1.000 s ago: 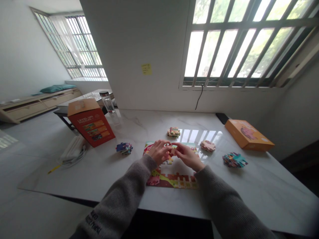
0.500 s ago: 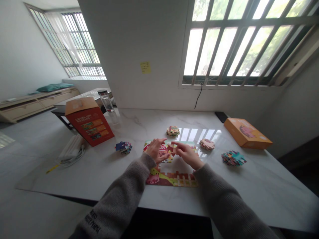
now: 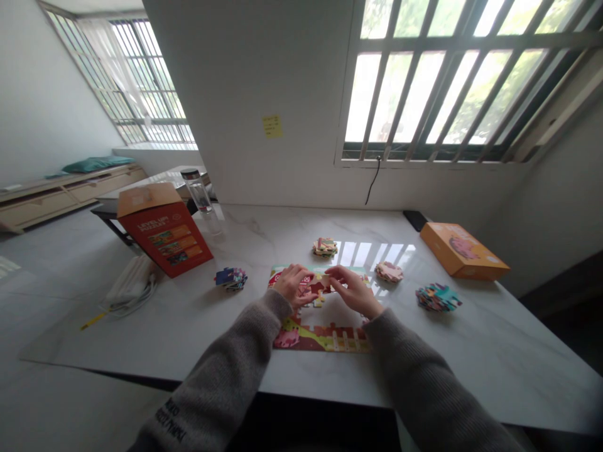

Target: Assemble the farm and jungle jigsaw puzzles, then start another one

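A partly assembled jigsaw puzzle (image 3: 325,341) lies flat on the white marbled table, with a gap in its middle where the tabletop shows. Its picture has a red barn, a pink pig and a white fence. My left hand (image 3: 293,285) rests over the barn on the left side, thumb and fingers spread apart. At the upper middle, my right hand (image 3: 351,290) pinches a small pale puzzle piece (image 3: 325,282) between thumb and forefinger. That piece sits at or just above the puzzle; whether it touches is unclear.
Stacks of loose pieces surround the puzzle: purple ones (image 3: 230,278), pale green ones (image 3: 325,247), pink ones (image 3: 389,271) and teal ones (image 3: 438,297). A red box (image 3: 172,235), glass bottle (image 3: 200,193) and white power strip (image 3: 126,282) stand left. An orange box (image 3: 464,250) and black phone (image 3: 414,220) lie right.
My left fingers have lowered and drawn back a little from the right hand. The right fingertips have curled in around the pale piece. The whole view has shifted slightly.
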Tool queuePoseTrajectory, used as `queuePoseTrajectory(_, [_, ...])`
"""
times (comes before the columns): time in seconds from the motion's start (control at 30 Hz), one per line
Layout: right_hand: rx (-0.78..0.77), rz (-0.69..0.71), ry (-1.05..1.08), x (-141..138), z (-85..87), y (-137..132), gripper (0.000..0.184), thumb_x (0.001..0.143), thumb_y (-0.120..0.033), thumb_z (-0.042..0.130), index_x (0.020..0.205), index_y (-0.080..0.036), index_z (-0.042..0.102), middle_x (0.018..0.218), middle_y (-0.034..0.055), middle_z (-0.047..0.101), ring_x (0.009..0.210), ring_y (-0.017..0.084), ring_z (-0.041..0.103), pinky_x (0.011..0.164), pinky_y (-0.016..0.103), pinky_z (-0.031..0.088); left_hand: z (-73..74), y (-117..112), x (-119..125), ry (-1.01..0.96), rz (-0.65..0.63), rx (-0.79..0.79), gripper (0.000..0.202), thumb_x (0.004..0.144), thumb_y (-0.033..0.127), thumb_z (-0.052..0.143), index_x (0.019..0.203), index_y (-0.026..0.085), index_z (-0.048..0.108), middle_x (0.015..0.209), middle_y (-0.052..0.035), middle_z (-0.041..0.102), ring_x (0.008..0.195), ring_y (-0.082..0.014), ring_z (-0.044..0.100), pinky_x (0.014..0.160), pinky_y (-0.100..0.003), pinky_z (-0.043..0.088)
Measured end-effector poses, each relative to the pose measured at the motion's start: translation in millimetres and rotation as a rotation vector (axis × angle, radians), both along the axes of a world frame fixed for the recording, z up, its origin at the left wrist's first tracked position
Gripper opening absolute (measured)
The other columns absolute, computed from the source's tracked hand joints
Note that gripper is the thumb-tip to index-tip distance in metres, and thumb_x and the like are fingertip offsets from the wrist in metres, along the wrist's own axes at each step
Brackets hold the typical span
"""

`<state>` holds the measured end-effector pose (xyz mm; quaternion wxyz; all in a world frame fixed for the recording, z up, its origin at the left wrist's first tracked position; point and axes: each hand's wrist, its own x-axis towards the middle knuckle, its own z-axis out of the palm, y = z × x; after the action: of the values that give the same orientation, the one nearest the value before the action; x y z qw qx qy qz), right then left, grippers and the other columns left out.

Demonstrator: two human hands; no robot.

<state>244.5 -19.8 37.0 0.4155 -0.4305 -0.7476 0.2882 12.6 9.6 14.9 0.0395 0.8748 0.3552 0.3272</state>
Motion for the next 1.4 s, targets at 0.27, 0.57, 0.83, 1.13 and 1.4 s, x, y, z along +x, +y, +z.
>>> queuePoseTrajectory(0.27, [0.323,0.111,-0.256,10,-2.3,-8,0.025,0.092,-0.022,0.064,0.117,-0.025,0.062,0.12,0.0084,0.066,0.112,0.024,0.061,0.096,0.042,0.053,1.1,0,-1,0.004,-0.011,-0.021,0.046,0.08,0.051,0.076,0.112,0.019,0.066,0.107,-0.0093,0.065,0.101,-0.0263,0.059,0.091,-0.04,0.048])
queuePoseTrajectory(0.57, [0.367,0.014,-0.483,44,-8.3,-19,0.027,0.089,-0.029,0.073,0.115,-0.025,0.066,0.11,0.0077,0.073,0.099,0.025,0.062,0.089,0.043,0.051,-10.5,3,-3,-0.014,-0.131,-0.147,0.021,0.091,0.021,0.056,0.106,0.019,0.071,0.106,-0.0076,0.069,0.102,-0.0228,0.061,0.095,-0.039,0.049])
queuePoseTrajectory(0.83, [0.294,0.09,-0.522,46,-16.8,-22,0.016,0.093,-0.03,0.068,0.108,-0.026,0.07,0.116,0.0066,0.072,0.104,0.025,0.06,0.096,0.044,0.045,-6.5,-2,1,0.057,-0.208,-0.197,0.023,0.086,0.012,0.053,0.092,0.02,0.074,0.095,-0.0063,0.069,0.093,-0.0216,0.059,0.089,-0.038,0.052])
queuePoseTrajectory(1.13, [0.262,0.051,-0.493,51,-19.4,-19,0.016,0.092,-0.026,0.068,0.108,-0.026,0.07,0.114,0.0067,0.073,0.102,0.025,0.06,0.096,0.044,0.045,-5.3,-4,3,0.069,-0.181,-0.183,0.019,0.088,0.015,0.056,0.093,0.022,0.074,0.096,-0.0051,0.069,0.095,-0.0216,0.06,0.091,-0.037,0.05])
queuePoseTrajectory(1.4, [0.208,0.003,-0.47,79,-12.6,-18,0.01,0.091,-0.025,0.067,0.1,-0.025,0.072,0.103,0.0065,0.074,0.097,0.024,0.061,0.09,0.04,0.049,-7.2,-4,3,0.073,-0.17,-0.187,0.018,0.09,0.018,0.056,0.092,0.022,0.073,0.097,-0.0051,0.068,0.095,-0.0215,0.059,0.091,-0.037,0.05])
